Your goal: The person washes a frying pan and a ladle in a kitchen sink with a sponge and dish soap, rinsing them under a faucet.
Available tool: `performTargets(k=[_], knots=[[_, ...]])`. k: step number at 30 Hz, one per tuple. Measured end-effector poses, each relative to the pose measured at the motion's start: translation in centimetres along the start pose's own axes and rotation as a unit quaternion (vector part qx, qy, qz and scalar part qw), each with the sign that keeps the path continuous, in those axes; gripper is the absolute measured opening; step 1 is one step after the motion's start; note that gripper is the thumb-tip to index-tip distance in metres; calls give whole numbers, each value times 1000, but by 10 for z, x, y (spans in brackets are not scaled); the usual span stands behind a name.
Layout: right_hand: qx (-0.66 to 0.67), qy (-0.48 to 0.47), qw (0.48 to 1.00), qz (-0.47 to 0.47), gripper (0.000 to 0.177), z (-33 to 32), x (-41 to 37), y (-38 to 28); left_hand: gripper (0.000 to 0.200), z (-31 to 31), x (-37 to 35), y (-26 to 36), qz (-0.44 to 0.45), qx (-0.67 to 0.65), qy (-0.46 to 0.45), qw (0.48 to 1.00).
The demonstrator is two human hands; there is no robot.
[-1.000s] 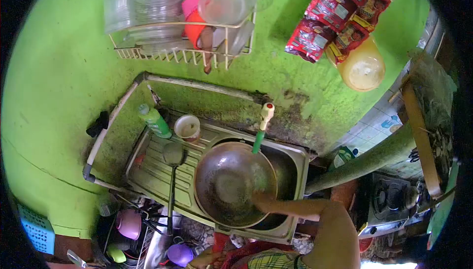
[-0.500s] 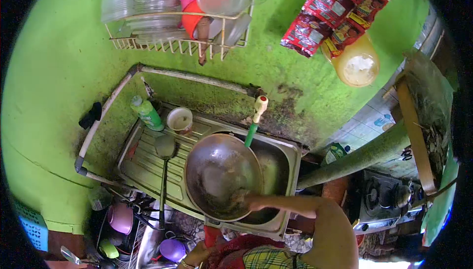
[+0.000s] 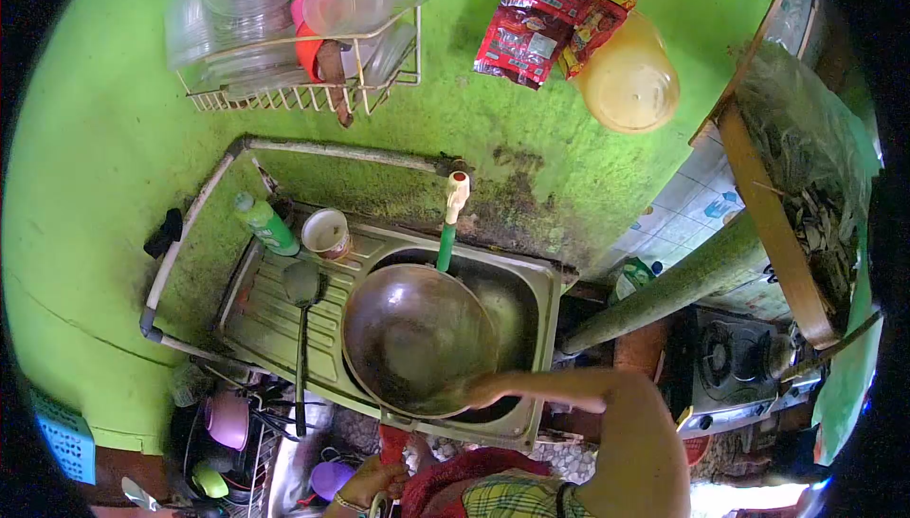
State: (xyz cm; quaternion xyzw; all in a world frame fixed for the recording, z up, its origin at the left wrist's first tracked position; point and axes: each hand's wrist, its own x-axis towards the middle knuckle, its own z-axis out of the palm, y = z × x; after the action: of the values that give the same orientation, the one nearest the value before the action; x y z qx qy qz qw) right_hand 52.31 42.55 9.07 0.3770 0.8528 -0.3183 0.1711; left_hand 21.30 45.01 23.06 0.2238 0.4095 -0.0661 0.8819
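A large metal wok [image 3: 417, 328] lies tilted over the sink basin [image 3: 519, 314], its inside facing me. My left hand [image 3: 374, 482] is closed around its red handle [image 3: 392, 444] at the near side. My right hand [image 3: 485, 391] reaches into the lower right of the wok, against its inner surface. Those fingers are smeared by motion, and anything under them is hidden. Left of the wok, a long-handled spatula [image 3: 301, 286] rests on the ribbed drainboard [image 3: 261, 305]. A green bottle [image 3: 269, 226] and a white tub [image 3: 326, 232] stand behind it.
Above the far rim rises a tap [image 3: 452, 210] with a green part. A wire rack [image 3: 275, 91] of plastic containers and red sachets [image 3: 550, 6] hang on the green wall. A slanting pipe [image 3: 673, 276] and a gas stove [image 3: 735, 357] are at right; dishes [image 3: 227, 420] stand lower left.
The view has shifted, moving the scene slightly left. My right hand has moved a little along the wok's lower inside. My left hand stays at the handle and now shows more fully.
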Motion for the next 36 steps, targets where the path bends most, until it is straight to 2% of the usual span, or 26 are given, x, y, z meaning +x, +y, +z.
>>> performTargets(k=[1, 2, 4, 6, 7, 9, 12, 13, 17, 18, 19, 20, 21, 22, 23, 25, 26, 27, 28, 29, 31, 32, 34, 36], knots=[[-19, -47, 998, 24, 34, -11, -18, 20, 7, 1, 0, 2, -28, -38, -10, 999], [-23, -4, 995, 94, 33, -22, -33, 44, 7, 9, -6, 6, -32, -36, -11, 999], [17, 158, 947, 279, 32, -43, -48, 73, 10, 34, -13, 13, 16, 102, 74, 992], [37, 271, 882, 383, 34, -51, -39, 74, 10, 25, -10, 4, 19, 124, 77, 989], [24, 285, 866, 411, 36, -48, -33, 67, 10, 20, -7, 0, 20, 122, 66, 990], [-1, 249, 863, 439, 40, -31, -26, 47, 10, 12, -4, -5, 20, 123, 55, 991], [-17, 70, 907, 416, 50, -15, -43, 4, 11, 10, -1, -8, 23, 123, 48, 991], [-29, 47, 908, 415, 53, -15, -49, -4, 11, 10, -1, -7, 24, 124, 48, 991], [-127, 239, 844, 462, 51, -3, -42, 42, 11, 10, 1, -5, 28, 129, 40, 990], [-457, 190, 669, 555, 47, -1, -30, 76, 11, 10, 1, -6, 27, 127, 38, 991], [-717, 113, 393, 565, 44, 1, -21, 96, 11, 9, 1, -6, 26, 125, 37, 991], [-717, 114, 391, 565, 44, 2, -14, 98, 11, 9, 1, -6, 27, 125, 36, 991], [-384, 149, 659, 630, 49, 6, -6, 100, 11, 9, 1, -5, 26, 123, 35, 991], [-183, 197, 768, 581, 51, 20, -7, 92, 11, 8, 0, -4, 24, 122, 34, 992], [50, 235, 811, 533, 54, 39, -6, 87, 11, 8, 0, -2, 23, 123, 34, 992], [75, 312, 814, 484, 52, 42, -18, 64, 11, 7, 0, 0, 23, 126, 33, 991], [143, 157, 849, 485, 51, -6, -38, 23, 11, 6, 0, 0, 24, 128, 32, 991], [205, -6, 858, 470, 49, -32, -48, 0, 11, 6, 1, -1, 25, 129, 31, 991], [203, -8, 860, 467, 49, -10, -35, 15, 12, 6, 2, -2, 26, 130, 29, 991], [-114, 56, 798, 589, 49, 24, -13, 42, 12, 6, 4, -2, 28, 131, 27, 991], [-273, 217, 718, 603, 48, 8, -6, 55, 12, 6, 6, -3, 31, 132, 24, 990], [-121, 307, 772, 543, 48, -34, -14, 56, 12, 7, 7, -3, 33, 134, 21, 990], [-117, 399, 769, 486, 51, -66, -2, 69, 12, 9, 10, 2, 35, 138, 18, 990], [-132, 430, 770, 453, 53, -88, 19, 88, 12, 9, 12, 3, 39, 142, 18, 989]])
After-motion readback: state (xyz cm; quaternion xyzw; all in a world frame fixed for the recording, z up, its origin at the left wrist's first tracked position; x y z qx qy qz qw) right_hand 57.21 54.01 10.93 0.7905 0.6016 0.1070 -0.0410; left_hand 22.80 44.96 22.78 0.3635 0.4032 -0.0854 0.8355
